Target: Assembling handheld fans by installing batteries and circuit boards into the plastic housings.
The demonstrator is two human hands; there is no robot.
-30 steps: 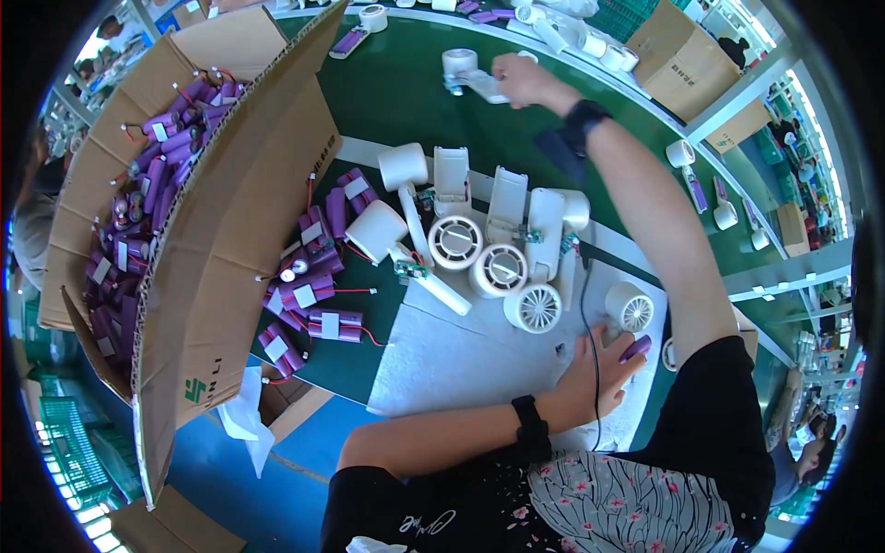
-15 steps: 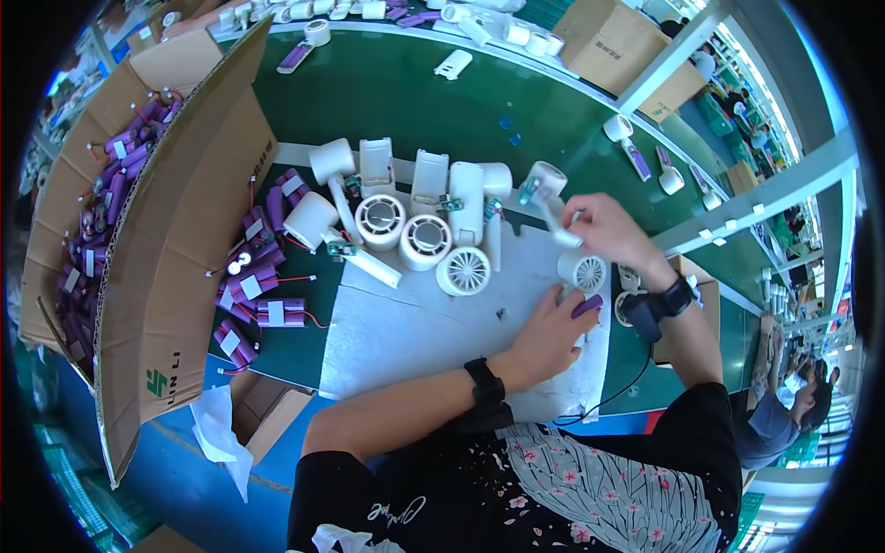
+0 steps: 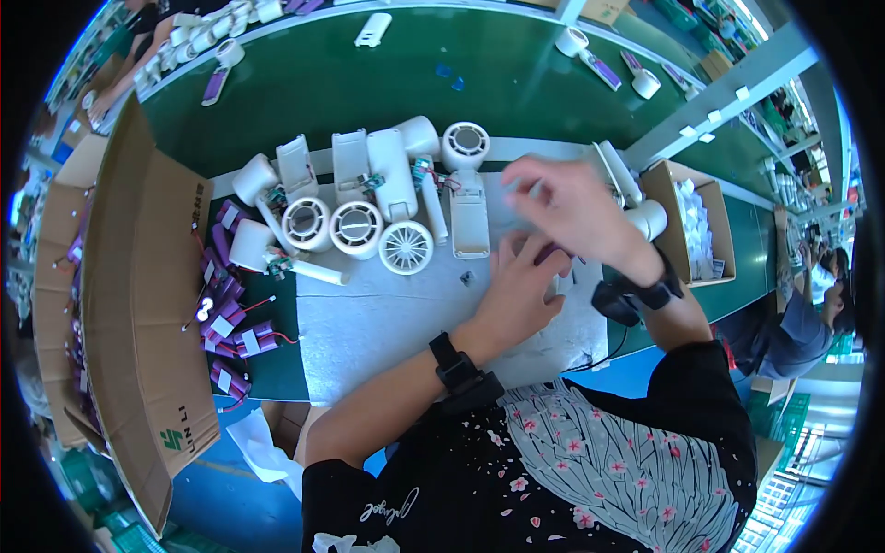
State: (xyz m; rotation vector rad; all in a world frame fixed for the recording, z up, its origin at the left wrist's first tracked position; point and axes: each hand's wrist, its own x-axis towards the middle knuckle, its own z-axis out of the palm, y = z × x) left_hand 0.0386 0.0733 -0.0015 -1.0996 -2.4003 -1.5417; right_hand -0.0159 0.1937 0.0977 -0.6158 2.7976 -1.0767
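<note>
My left hand (image 3: 525, 286) is closed around a purple battery pack (image 3: 548, 252) low over the grey mat, with most of the pack hidden by fingers. Just above and to its right, my right hand (image 3: 576, 207) is smeared by motion; its fingers look bent, and whether they hold anything does not show. Nearest on the left lies a white handheld fan (image 3: 470, 217) with its handle open. Beside it are a round fan grille head (image 3: 406, 247), two fan heads with ring openings (image 3: 356, 230), and white handle shells (image 3: 392, 175) with small green circuit boards.
A tall cardboard box (image 3: 138, 304) stands at the left, with purple battery packs (image 3: 226, 323) beside it. At the right, a smaller carton (image 3: 701, 230) holds white pieces, next to white fan parts (image 3: 648, 219). More fans lie along the green conveyor (image 3: 323, 83).
My view has shifted, so the bench things sit further left. A white fan that my right hand was touching now lies open in the row. My right hand has come over the left.
</note>
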